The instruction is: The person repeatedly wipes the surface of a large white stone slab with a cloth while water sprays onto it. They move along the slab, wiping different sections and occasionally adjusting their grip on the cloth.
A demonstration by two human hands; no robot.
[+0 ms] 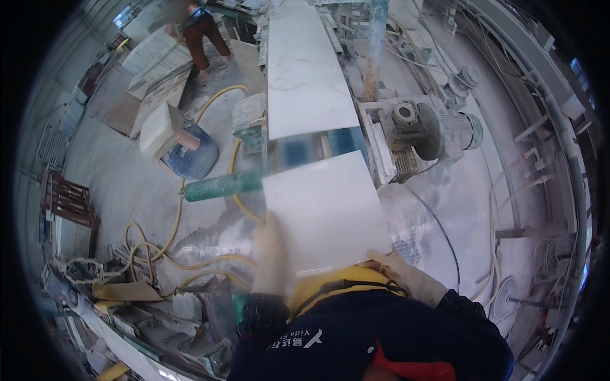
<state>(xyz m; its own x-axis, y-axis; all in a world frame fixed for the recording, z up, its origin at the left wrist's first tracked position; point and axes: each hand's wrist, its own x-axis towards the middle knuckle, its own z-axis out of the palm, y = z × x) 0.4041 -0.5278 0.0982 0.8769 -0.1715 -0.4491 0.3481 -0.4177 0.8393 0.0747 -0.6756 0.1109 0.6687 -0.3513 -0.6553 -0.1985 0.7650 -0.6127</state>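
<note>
A square white stone slab (327, 213) lies in front of my body, its near edge against a yellow apron (343, 279). Along its left edge my gloved left hand (272, 247) is closed, the fingers partly hidden by the slab. My gloved right hand (399, 268) grips the near right corner, thumb on top. Just beyond the slab, a longer white slab (308, 76) with faint veins rests on a conveyor with blue belts (297, 151). A green roller (222, 186) sticks out left of the held slab.
A dusty motor (438, 130) flanks the conveyor on the right. A blue tub (194, 152) and yellow hoses (171, 235) occupy the floor on the left. Another person (203, 35) stands bent at far left. Dusty scrap (178, 317) lies near my left arm.
</note>
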